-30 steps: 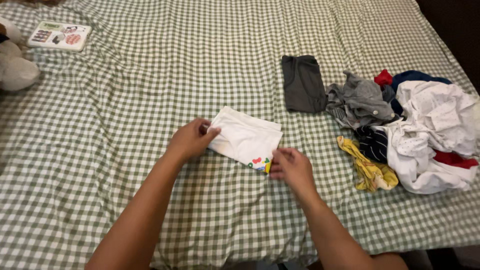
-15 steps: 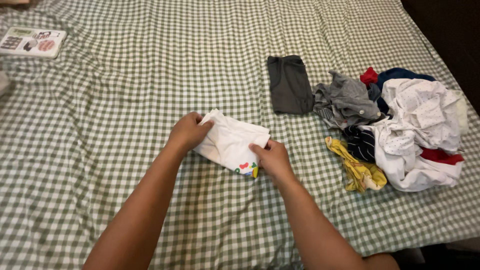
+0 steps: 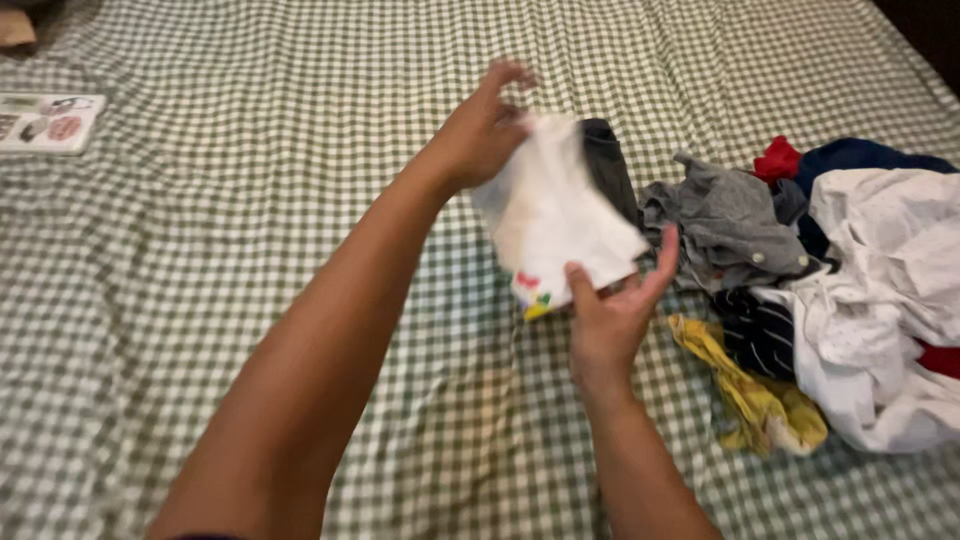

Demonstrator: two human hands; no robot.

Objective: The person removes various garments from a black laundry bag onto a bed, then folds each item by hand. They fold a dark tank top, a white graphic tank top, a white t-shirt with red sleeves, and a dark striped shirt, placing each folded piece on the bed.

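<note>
1. A bed covered by a green-and-white checked sheet (image 3: pixel 250 180) fills the view; the cloth shows soft creases.
2. A dark grey folded garment (image 3: pixel 608 170) lies flat near the middle.
3. Just to its right, a crumpled grey shirt (image 3: pixel 725 225) begins a loose pile of clothes (image 3: pixel 860 270), with white, navy, red and striped pieces tangled together.
4. A yellow patterned cloth (image 3: pixel 760 395) lies at the pile's near edge.
5. A flat printed card (image 3: pixel 45 120) lies far left.
</note>
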